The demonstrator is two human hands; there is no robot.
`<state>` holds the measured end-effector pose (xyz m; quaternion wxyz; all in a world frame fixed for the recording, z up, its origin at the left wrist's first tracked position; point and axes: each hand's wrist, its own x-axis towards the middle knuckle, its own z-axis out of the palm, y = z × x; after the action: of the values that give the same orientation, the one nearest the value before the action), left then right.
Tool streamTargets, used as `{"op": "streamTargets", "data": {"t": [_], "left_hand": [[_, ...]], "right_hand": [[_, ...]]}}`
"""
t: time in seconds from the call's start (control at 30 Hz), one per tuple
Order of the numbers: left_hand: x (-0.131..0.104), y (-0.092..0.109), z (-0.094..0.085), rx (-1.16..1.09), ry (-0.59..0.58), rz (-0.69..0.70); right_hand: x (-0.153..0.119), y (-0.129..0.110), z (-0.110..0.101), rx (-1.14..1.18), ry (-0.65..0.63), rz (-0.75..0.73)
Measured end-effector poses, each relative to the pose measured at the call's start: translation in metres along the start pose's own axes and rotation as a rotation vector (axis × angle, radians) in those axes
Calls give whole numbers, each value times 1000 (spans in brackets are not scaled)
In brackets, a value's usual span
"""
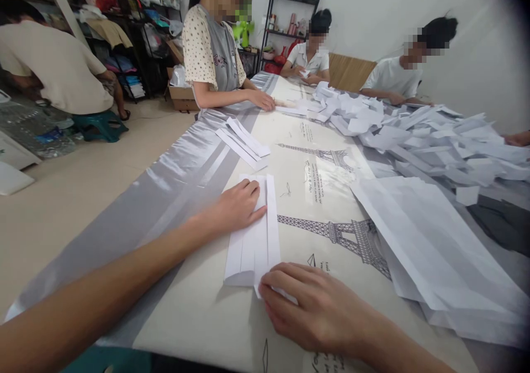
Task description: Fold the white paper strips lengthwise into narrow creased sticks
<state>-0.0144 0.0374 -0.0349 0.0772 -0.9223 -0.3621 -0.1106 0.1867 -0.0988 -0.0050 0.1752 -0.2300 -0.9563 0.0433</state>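
A folded white paper (pixel 248 251) with lengthwise creases lies on the printed tablecloth (pixel 199 301) in front of me. My left hand (pixel 242 204) rests on its upper part, fingers curled and thumb stretched out toward the right flap. At the paper's lower right corner, my right hand (pixel 306 301) pinches the edge between thumb and fingers. Just beyond my left hand are folded paper strips (pixel 244 144), lying at a slant. Large flat white sheets (pixel 430 251) are stacked to the right of my right hand.
A big heap of white paper pieces (pixel 414 130) covers the table's far right. One person (pixel 215 58) stands at the left edge; others sit at the far end and right. Another person (pixel 58 64) sits on a low stool (pixel 101 126) at left.
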Motion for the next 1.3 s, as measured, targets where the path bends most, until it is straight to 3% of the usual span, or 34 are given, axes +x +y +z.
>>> {"op": "streamTargets", "data": {"t": [0.13, 0.43, 0.63, 0.93, 1.3], "left_hand": [[1, 1, -1, -3, -22, -3], [1, 1, -1, -12, -15, -1], [1, 2, -3, -4, -46, -13], [0, 1, -4, 1, -31, -6], [1, 4, -5, -26, -56, -30]], "right_hand": [[2, 1, 8, 173, 51, 137], [3, 9, 7, 595, -33, 415], [4, 11, 9, 636, -25, 403], [7, 9, 16, 567, 60, 512], [10, 11, 13, 595, -25, 532]]}}
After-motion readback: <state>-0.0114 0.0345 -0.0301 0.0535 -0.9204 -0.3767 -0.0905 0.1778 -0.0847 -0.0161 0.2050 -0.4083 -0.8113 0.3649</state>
